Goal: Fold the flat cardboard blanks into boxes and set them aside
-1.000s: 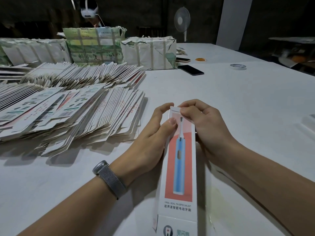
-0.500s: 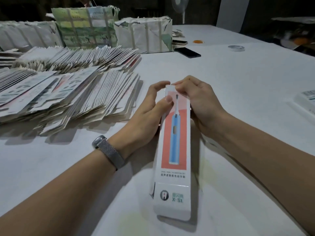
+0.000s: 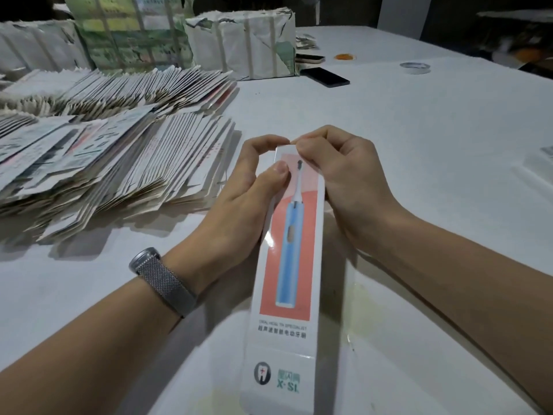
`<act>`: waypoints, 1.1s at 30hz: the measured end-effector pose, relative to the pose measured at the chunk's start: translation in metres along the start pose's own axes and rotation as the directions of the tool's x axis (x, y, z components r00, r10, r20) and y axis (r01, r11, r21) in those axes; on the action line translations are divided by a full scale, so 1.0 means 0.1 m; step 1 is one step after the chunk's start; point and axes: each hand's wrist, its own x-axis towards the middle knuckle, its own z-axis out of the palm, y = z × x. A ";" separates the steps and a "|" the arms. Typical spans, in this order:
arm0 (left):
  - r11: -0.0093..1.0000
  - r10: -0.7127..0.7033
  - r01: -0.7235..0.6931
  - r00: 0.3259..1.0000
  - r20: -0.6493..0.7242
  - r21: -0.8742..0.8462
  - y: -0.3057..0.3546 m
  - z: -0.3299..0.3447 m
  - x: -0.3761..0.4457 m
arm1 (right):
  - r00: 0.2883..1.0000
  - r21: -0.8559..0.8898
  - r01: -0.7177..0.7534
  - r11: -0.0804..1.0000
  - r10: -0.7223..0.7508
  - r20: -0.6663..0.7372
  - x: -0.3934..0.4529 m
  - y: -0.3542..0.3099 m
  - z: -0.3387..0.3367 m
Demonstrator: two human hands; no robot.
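Closing the far end flap on the toothbrush box (image 3: 287, 265), lying lengthwise on the counter (image 3: 419, 145). Left hand (image 3: 248, 193) gripping the side, right hand (image 3: 338, 175) pinching the top corner. Next up, probably: tuck, then set aside, away from the blanks (image 3: 113, 151).

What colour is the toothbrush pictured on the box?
Light blue with a white neck, on a coral panel of the box; head view.

box (image 3: 287, 265) nearer, its near end lower

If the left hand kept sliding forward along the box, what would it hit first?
Probably nothing close: beyond the left hand lies bare table, then likely the black phone; depth is unclear.
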 end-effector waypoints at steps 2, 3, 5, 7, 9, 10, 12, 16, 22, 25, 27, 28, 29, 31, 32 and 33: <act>1.000 -0.004 0.004 1.000 -0.008 -0.025 -0.01 0.01 0.00 | 1.000 0.019 -0.002 1.000 0.002 -0.006 0.00 0.01 0.00; 0.999 -0.006 0.006 1.000 -0.011 -0.040 -0.01 0.02 0.00 | 1.000 0.026 -0.003 1.000 0.004 -0.011 -0.01 0.01 0.01; 0.997 -0.009 0.007 1.000 -0.017 -0.074 -0.01 0.03 0.00 | 1.000 0.034 -0.001 0.999 0.002 -0.021 -0.02 0.02 0.02; 0.992 -0.017 0.014 1.000 -0.024 -0.123 0.00 0.04 0.00 | 0.999 0.041 0.007 0.999 -0.005 -0.037 -0.04 0.03 0.03; 0.990 -0.017 0.012 0.999 -0.038 -0.143 0.00 0.04 0.00 | 0.999 0.056 0.019 0.998 -0.017 -0.046 -0.05 0.03 0.04; 0.991 -0.014 0.007 0.999 -0.050 -0.133 0.01 0.04 0.00 | 0.999 0.057 0.026 0.998 -0.024 -0.044 -0.05 0.04 0.04; 0.994 -0.011 0.003 0.997 -0.072 -0.111 0.00 0.03 0.01 | 0.998 0.027 0.040 0.999 -0.038 -0.039 -0.05 0.04 0.04; 0.996 -0.014 0.004 0.993 -0.116 -0.088 -0.03 0.03 0.02 | 0.997 -0.008 0.046 0.999 -0.046 -0.068 -0.07 0.04 0.04; 0.989 0.007 -0.024 0.994 -0.111 -0.145 -0.07 0.04 0.04 | 0.998 0.030 -0.002 1.000 0.004 -0.069 -0.08 0.02 0.05; 0.989 0.026 -0.045 0.990 -0.140 -0.139 -0.07 0.05 0.05 | 0.997 0.025 -0.021 0.999 0.022 -0.068 -0.07 0.03 0.07; 0.990 0.016 -0.037 0.988 -0.152 -0.139 -0.07 0.06 0.05 | 0.997 0.013 -0.036 0.999 0.037 -0.072 -0.07 0.03 0.07; 0.990 0.011 -0.032 0.989 -0.150 -0.134 -0.07 0.06 0.05 | 0.996 0.006 -0.044 0.999 0.044 -0.074 -0.08 0.04 0.06; 0.991 0.003 -0.022 0.990 -0.143 -0.131 -0.08 0.06 0.04 | 0.996 -0.002 -0.049 0.999 0.049 -0.075 -0.08 0.04 0.06; 0.989 -0.020 0.001 0.992 -0.127 -0.149 -0.07 0.06 0.03 | 0.996 -0.024 -0.055 0.998 0.053 -0.074 -0.09 0.05 0.05; 0.987 -0.030 0.009 0.991 -0.131 -0.158 -0.07 0.06 0.03 | 0.996 -0.039 -0.052 0.998 0.049 -0.072 -0.09 0.04 0.05; 0.987 -0.037 0.012 0.988 -0.153 -0.157 -0.07 0.06 0.04 | 0.997 -0.056 -0.048 0.997 0.044 -0.067 -0.09 0.04 0.05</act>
